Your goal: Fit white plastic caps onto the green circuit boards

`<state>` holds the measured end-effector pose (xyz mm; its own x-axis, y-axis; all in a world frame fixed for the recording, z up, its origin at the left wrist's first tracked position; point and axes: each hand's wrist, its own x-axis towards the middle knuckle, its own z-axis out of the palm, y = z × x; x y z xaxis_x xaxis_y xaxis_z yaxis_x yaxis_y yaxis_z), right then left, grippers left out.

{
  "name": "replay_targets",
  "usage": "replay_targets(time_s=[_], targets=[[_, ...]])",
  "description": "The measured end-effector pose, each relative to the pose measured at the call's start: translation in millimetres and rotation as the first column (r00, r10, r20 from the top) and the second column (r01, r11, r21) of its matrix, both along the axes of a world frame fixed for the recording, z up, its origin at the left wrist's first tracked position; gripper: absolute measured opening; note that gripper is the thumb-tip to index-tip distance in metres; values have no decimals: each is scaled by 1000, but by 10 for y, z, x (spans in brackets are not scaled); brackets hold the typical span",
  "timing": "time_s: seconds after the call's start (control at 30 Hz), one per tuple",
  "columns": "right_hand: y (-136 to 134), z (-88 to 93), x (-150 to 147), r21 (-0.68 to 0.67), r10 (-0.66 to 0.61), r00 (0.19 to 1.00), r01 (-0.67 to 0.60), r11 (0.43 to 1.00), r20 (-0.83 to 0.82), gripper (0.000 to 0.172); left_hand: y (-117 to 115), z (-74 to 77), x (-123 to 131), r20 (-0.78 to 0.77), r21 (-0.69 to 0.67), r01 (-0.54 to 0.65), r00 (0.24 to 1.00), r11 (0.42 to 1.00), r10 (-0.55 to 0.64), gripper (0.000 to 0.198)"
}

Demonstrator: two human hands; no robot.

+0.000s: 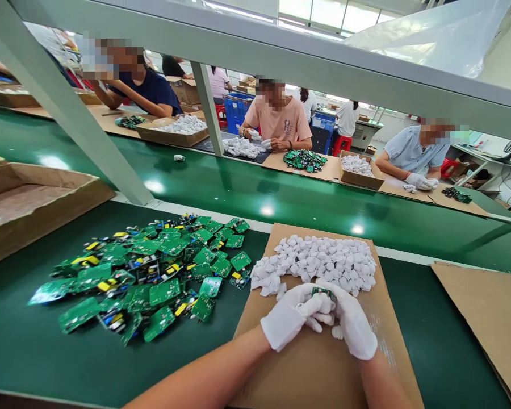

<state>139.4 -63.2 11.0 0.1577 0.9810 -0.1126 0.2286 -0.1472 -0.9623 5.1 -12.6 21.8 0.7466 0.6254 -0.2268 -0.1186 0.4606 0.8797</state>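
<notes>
Both my hands wear white gloves and meet over a sheet of brown cardboard [332,369]. Between the fingers of my left hand [292,315] and my right hand [351,318] is a small green circuit board [322,291], mostly covered by the gloves. The fingers of both hands are closed around it. Just beyond them lies a wide heap of small white wrapped pieces [319,261]. A loose white piece [337,332] rests by my right hand. Left of the cardboard, a large pile of green circuit boards [166,292] with yellow and black components covers the dark green table.
An open cardboard box [46,199] stands at the far left, and another cardboard sheet [489,318] lies at the right. A slanted grey post [76,108] and shelf beam cross in front. Beyond the green belt [247,190], several people sit working with similar piles.
</notes>
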Motion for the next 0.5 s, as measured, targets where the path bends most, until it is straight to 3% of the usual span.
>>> replay_targets(time_s=[0.13,0.23,0.3,0.37,0.4,0.5], targets=[[3,-8,-15,75,-17,996,11,997,86,39,12,-8,-2,35,31,19,999,999,-20,35],[-20,67,57,58,13,1000,-15,998,27,46,9,8,-22,2,57,-28,1000,998,28,33],[-56,153,167,61,-42,999,40,997,29,46,30,67,-53,-14,66,-61,998,996,62,33],[-104,227,297,47,-65,983,58,997,171,34,122,157,-89,-46,117,-119,991,986,125,34],[-131,246,356,5,-17,962,16,1000,272,25,208,204,-105,-70,175,-151,984,973,165,35],[-205,210,462,-138,194,820,-141,980,538,13,644,306,-135,-151,473,-210,937,856,314,42]])
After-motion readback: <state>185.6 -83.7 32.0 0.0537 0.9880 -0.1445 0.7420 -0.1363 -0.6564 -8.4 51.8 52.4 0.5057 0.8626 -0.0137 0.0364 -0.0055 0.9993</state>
